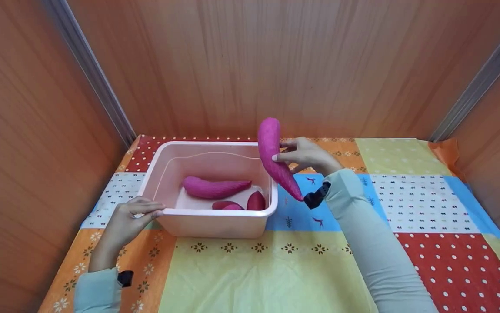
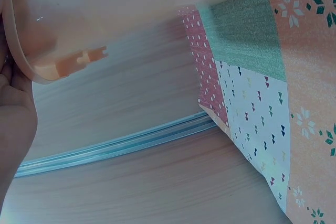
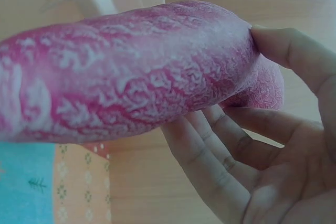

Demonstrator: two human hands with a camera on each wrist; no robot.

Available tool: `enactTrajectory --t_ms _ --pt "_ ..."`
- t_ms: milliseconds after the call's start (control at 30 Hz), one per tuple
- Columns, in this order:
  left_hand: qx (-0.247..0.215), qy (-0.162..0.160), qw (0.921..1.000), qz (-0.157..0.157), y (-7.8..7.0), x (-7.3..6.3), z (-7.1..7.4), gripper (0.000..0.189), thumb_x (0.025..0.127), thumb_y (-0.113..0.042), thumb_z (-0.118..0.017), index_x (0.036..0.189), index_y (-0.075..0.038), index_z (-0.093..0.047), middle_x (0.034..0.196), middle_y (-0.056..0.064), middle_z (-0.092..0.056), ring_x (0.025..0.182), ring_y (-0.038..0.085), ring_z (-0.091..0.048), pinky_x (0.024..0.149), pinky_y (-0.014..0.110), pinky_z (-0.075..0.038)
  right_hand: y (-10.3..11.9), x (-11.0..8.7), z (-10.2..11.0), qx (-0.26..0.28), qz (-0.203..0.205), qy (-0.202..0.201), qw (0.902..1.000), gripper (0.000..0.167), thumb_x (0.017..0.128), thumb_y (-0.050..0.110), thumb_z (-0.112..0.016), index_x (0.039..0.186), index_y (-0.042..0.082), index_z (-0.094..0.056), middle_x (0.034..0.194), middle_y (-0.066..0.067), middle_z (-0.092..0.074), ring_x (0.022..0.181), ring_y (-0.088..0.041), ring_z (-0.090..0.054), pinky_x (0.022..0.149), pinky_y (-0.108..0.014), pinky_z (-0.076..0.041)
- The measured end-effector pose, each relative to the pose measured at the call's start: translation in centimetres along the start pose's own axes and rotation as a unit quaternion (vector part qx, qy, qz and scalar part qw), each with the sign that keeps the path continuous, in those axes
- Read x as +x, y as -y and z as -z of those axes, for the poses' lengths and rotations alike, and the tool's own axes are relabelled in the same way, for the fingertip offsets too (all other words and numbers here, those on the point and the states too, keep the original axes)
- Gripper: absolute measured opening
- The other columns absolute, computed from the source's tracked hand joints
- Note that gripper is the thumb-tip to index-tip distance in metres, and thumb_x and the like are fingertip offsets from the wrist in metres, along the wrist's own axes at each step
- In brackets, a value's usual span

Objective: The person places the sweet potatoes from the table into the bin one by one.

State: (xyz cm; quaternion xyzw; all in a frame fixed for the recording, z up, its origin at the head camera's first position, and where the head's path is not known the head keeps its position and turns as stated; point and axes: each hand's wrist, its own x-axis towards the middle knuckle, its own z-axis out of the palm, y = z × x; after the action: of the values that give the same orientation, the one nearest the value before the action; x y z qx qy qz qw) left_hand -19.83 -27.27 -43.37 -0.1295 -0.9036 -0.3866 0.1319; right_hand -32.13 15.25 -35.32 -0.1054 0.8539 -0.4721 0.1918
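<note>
My right hand (image 1: 304, 155) pinches a long magenta sweet potato (image 1: 270, 143) between thumb and fingers, over the right rim of a pale pink plastic bin (image 1: 219, 225). The sweet potato stands nearly upright, its rounded end at the top and its pointed end toward my wrist. In the right wrist view its wrinkled, white-streaked skin (image 3: 131, 72) fills much of the picture. My left hand (image 1: 130, 221) grips the bin's rim at the near left corner. Inside the bin lie another long magenta sweet potato (image 1: 215, 188) and smaller dark red pieces (image 1: 256, 201), partly hidden by the front wall.
A patchwork-patterned cloth (image 1: 267, 274) covers the table. Wood-grain panels (image 1: 250, 65) stand behind and at both sides, with metal strips (image 1: 98, 74) at the corners. The bin sits left of centre, toward the back panel.
</note>
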Motion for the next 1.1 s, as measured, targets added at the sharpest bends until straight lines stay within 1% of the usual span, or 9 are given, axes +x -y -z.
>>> enactTrajectory --t_ms 233,500,767,933,1100 --pt "-0.001 0.005 1.0 0.006 -0.1 0.0 0.1 0.023 0.08 -0.007 -0.076 0.103 -0.011 -0.077 0.095 0.002 -0.073 0.088 -0.004 -0.058 0.079 0.008 -0.048 1.2 0.5 -0.5 -0.008 0.024 0.012 0.9996 0.065 0.081 0.031 -0.077 0.138 0.014 -0.052 0.122 -0.012 -0.061 0.108 -0.029 -0.06 0.078 -0.041 -0.059" --pt "-0.005 0.006 0.9999 0.013 -0.2 0.0 0.1 0.023 0.081 -0.009 -0.076 0.103 -0.011 -0.076 0.096 0.004 -0.072 0.088 -0.004 -0.057 0.078 0.009 -0.05 2.8 0.9 -1.4 -0.015 0.03 0.017 0.9993 0.057 0.081 0.031 -0.076 0.133 0.014 -0.057 0.118 -0.009 -0.064 0.104 -0.026 -0.063 0.079 -0.04 -0.059" --pt "0.002 -0.011 0.9998 -0.015 -0.1 0.1 -0.1 0.022 0.078 -0.004 -0.077 0.099 -0.01 -0.077 0.094 0.004 -0.074 0.087 -0.005 -0.057 0.075 0.007 -0.049 4.1 1.5 -2.5 -0.018 0.044 0.022 0.9986 0.054 0.083 0.031 -0.075 0.131 0.013 -0.059 0.112 -0.008 -0.066 0.1 -0.024 -0.065 0.079 -0.038 -0.059" --pt "-0.005 -0.006 0.9999 -0.008 -0.2 0.1 0.0 0.022 0.079 -0.006 -0.077 0.1 -0.01 -0.077 0.095 0.004 -0.073 0.088 -0.005 -0.057 0.078 0.006 -0.048 4.7 1.9 -3.1 -0.025 0.05 0.022 0.9982 0.053 0.083 0.03 -0.075 0.131 0.013 -0.059 0.112 -0.008 -0.067 0.098 -0.023 -0.065 0.078 -0.037 -0.059" --pt "-0.005 0.005 1.0 0.003 -0.1 0.0 0.0 0.022 0.081 -0.009 -0.076 0.103 -0.011 -0.076 0.097 0.003 -0.073 0.089 -0.005 -0.057 0.079 0.009 -0.049 5.3 2.2 -3.7 -0.028 0.047 0.03 0.9981 0.053 0.084 0.03 -0.075 0.132 0.015 -0.058 0.114 -0.007 -0.065 0.101 -0.023 -0.063 0.079 -0.036 -0.059"
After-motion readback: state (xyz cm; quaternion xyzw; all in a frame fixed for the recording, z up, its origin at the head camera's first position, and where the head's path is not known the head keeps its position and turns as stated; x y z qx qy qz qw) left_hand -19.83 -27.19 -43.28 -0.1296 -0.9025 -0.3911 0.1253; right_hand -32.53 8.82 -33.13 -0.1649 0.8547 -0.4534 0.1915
